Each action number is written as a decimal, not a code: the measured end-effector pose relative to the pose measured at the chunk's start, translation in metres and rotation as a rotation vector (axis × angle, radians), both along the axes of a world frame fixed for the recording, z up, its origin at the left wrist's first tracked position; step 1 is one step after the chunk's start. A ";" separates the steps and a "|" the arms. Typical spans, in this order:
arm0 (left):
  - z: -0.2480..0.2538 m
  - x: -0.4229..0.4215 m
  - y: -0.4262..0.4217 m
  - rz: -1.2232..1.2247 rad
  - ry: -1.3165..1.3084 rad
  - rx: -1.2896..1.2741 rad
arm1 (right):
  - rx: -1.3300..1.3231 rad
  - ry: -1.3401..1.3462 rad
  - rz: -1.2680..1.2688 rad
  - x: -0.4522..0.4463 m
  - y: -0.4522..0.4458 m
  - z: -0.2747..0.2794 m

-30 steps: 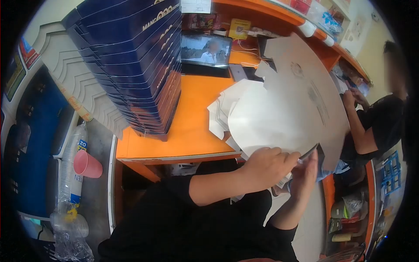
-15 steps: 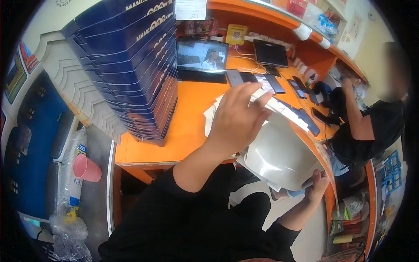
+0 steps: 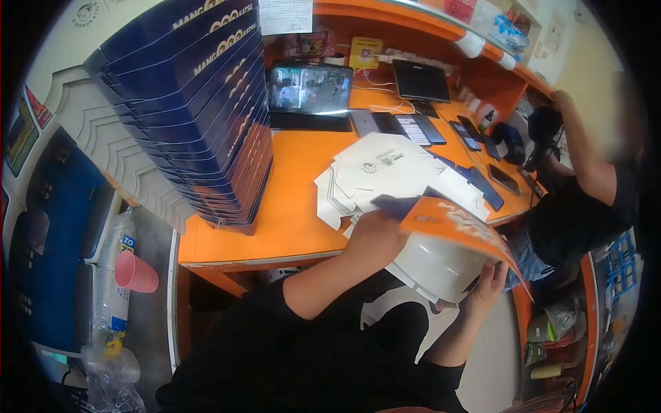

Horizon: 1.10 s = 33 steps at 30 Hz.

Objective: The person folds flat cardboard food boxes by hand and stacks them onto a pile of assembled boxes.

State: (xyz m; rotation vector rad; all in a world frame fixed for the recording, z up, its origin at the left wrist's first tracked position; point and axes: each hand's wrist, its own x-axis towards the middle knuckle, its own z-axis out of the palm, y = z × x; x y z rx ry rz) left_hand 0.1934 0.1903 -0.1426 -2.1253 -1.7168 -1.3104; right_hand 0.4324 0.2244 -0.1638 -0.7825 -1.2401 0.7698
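A half-folded cardboard food box point(image 3: 444, 265), glossy white inside with an orange and navy printed outside, is held over the counter's front edge. My left hand point(image 3: 375, 239) is closed at its left side, the fingertips partly hidden by the orange flap. My right hand point(image 3: 487, 281) grips the lower right edge, thumb on the inside and the other fingers mostly hidden. Behind the box, flat white box blanks point(image 3: 382, 165) with small dark print lie on the orange counter point(image 3: 296, 206).
A tall stack of navy folded boxes point(image 3: 200, 117) stands to the left. A tablet point(image 3: 310, 89), several phones point(image 3: 463, 134) and a dark monitor point(image 3: 421, 81) sit along the back. A pink cup point(image 3: 136, 272) is at lower left. Another person point(image 3: 571, 206) works at right.
My left hand has come down from above the blanks to the box's left side. The box has folded further, its orange flap now showing. The person at right has raised an arm.
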 end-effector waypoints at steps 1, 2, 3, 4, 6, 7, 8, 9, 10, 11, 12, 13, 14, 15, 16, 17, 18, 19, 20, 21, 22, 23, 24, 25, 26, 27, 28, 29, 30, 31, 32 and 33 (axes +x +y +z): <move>-0.005 -0.001 0.003 0.028 0.086 -0.016 | -0.001 0.005 0.003 -0.003 -0.003 0.003; -0.010 0.000 0.003 0.033 0.028 -0.103 | -0.028 0.020 -0.003 -0.002 -0.003 0.001; 0.008 0.001 -0.003 0.038 -0.031 -0.186 | -0.053 0.035 -0.010 0.000 -0.001 -0.001; 0.020 -0.001 -0.004 0.041 -0.088 -0.264 | -0.073 0.051 -0.017 0.003 0.002 -0.002; 0.018 -0.013 0.001 -0.266 -0.189 -0.153 | -0.201 0.153 0.137 0.023 0.002 0.002; 0.018 -0.018 0.001 -0.417 -0.236 -0.095 | -0.264 0.204 0.217 0.035 0.002 0.003; 0.021 -0.023 -0.002 -0.499 -0.161 -0.072 | -0.381 0.182 0.225 0.047 0.003 0.001; 0.025 -0.026 -0.009 -0.580 -0.087 -0.052 | -0.434 0.268 0.295 0.046 -0.002 0.009; 0.027 -0.028 -0.014 -0.660 -0.013 -0.035 | -0.492 0.355 0.365 0.043 -0.010 0.017; 0.022 -0.026 -0.014 -0.698 0.042 -0.011 | -0.498 0.342 0.385 0.043 -0.014 0.019; 0.015 -0.020 -0.012 -0.735 0.092 0.012 | -0.506 0.327 0.404 0.043 -0.019 0.020; 0.009 -0.016 -0.013 -0.773 0.144 0.037 | -0.513 0.311 0.423 0.043 -0.021 0.020; 0.004 -0.013 -0.016 -0.777 0.051 0.013 | -0.494 0.331 0.424 0.041 -0.022 0.020; 0.001 -0.010 -0.019 -0.782 -0.040 -0.008 | -0.472 0.353 0.424 0.037 -0.024 0.022; 0.001 -0.009 -0.020 -0.789 -0.129 -0.029 | -0.448 0.376 0.422 0.031 -0.026 0.024; 0.001 -0.010 -0.019 -0.758 -0.130 -0.032 | -0.369 0.410 0.406 0.026 -0.031 0.026; 0.003 -0.011 -0.020 -0.726 -0.132 -0.037 | -0.293 0.445 0.391 0.013 -0.040 0.038; 0.004 -0.012 -0.021 -0.694 -0.135 -0.044 | -0.218 0.479 0.374 0.006 -0.045 0.044; 0.005 -0.012 -0.023 -0.688 -0.143 -0.051 | -0.211 0.363 0.402 0.011 -0.045 0.042; 0.005 -0.012 -0.025 -0.682 -0.151 -0.057 | -0.201 0.246 0.429 0.022 -0.044 0.039; 0.006 -0.011 -0.025 -0.676 -0.160 -0.062 | -0.191 0.127 0.455 0.030 -0.042 0.038; 0.006 -0.011 -0.026 -0.672 -0.143 -0.066 | -0.235 0.126 0.460 0.036 -0.040 0.035; 0.007 -0.011 -0.028 -0.668 -0.126 -0.070 | -0.278 0.124 0.466 0.040 -0.038 0.033; 0.008 -0.011 -0.029 -0.662 -0.110 -0.074 | -0.286 0.153 0.465 0.042 -0.037 0.027; 0.008 -0.011 -0.031 -0.657 -0.128 -0.079 | -0.293 0.181 0.465 0.043 -0.037 0.022; 0.007 -0.010 -0.032 -0.650 -0.148 -0.085 | -0.266 0.241 0.457 0.039 -0.040 0.018; 0.006 -0.010 -0.033 -0.644 -0.166 -0.092 | -0.238 0.302 0.450 0.036 -0.041 0.017; 0.006 -0.012 -0.033 -0.675 -0.221 -0.086 | -0.092 0.254 0.562 0.032 -0.041 0.016; 0.006 -0.014 -0.032 -0.706 -0.275 -0.079 | 0.057 0.205 0.671 0.012 -0.045 0.030; 0.007 -0.015 -0.031 -0.738 -0.329 -0.072 | 0.132 0.083 0.669 0.011 -0.046 0.037; 0.007 -0.015 -0.031 -0.735 -0.337 -0.064 | 0.213 -0.032 0.662 0.010 -0.048 0.043; 0.007 -0.015 -0.032 -0.732 -0.346 -0.056 | 0.218 -0.215 0.544 0.025 -0.049 0.043</move>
